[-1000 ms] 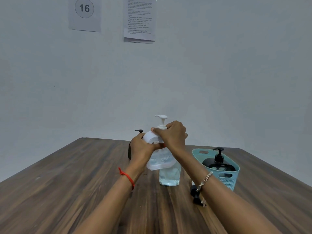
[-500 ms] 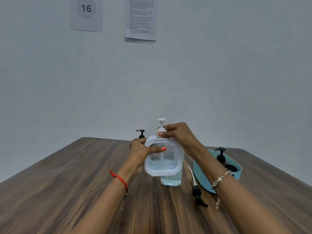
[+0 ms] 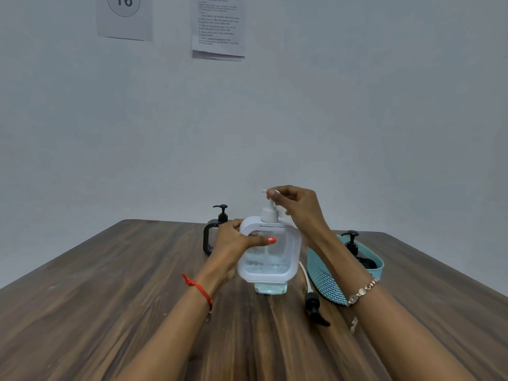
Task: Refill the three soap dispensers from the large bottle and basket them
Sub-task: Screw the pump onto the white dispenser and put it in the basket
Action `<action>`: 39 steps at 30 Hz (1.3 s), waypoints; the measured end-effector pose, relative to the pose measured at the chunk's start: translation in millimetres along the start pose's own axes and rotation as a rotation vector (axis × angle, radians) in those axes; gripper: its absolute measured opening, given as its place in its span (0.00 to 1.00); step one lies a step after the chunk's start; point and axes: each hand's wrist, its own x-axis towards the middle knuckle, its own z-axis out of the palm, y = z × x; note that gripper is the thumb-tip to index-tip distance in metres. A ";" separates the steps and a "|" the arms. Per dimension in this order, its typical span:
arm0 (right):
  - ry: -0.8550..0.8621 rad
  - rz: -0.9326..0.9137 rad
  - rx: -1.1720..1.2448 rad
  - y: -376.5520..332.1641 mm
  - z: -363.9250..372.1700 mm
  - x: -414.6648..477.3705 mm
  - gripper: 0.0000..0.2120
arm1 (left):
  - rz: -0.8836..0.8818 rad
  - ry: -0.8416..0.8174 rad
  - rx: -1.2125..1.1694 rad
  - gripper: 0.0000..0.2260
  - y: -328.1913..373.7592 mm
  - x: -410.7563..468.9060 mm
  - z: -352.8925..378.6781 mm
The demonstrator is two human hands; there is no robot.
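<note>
Left grip (image 3: pixel 233 243) wraps the large bottle (image 3: pixel 269 259), now upright rather than tipped, right grip (image 3: pixel 299 210) above pinching its pump (image 3: pixel 269 211), so pouring into the dispenser (image 3: pixel 270 288) below looks finished.

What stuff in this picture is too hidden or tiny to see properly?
All in the head view:
- Clear bottle: only its base shows, behind the white dispenser.
- Back black dispenser: partly covered by the left hand.
- Basketed dispenser: mostly hidden by the basket wall.
- Wall notice: print too small, top cut off by the frame edge.
</note>
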 end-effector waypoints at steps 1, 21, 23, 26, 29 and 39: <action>-0.043 0.015 -0.002 0.3 -4.1 0.1 0.07 | -0.010 -0.024 -0.015 0.19 -1.3 0.4 1.4; -0.356 0.187 -0.216 31.5 -120.5 8.6 0.14 | 0.116 -0.039 -0.065 0.17 -6.5 40.1 91.0; -0.294 0.156 -0.223 32.6 -132.2 17.8 0.14 | 0.173 -0.042 -0.015 0.18 -4.0 53.4 104.4; -0.236 0.096 -0.246 32.8 -147.4 35.1 0.14 | 0.256 -0.061 0.017 0.19 1.5 73.1 124.5; -0.234 0.054 -0.220 34.7 -160.7 52.2 0.16 | 0.279 -0.113 0.069 0.20 3.4 98.2 141.4; -0.171 0.099 -0.260 91.6 -192.3 74.0 0.19 | 0.149 -0.212 0.164 0.22 -31.2 149.5 179.3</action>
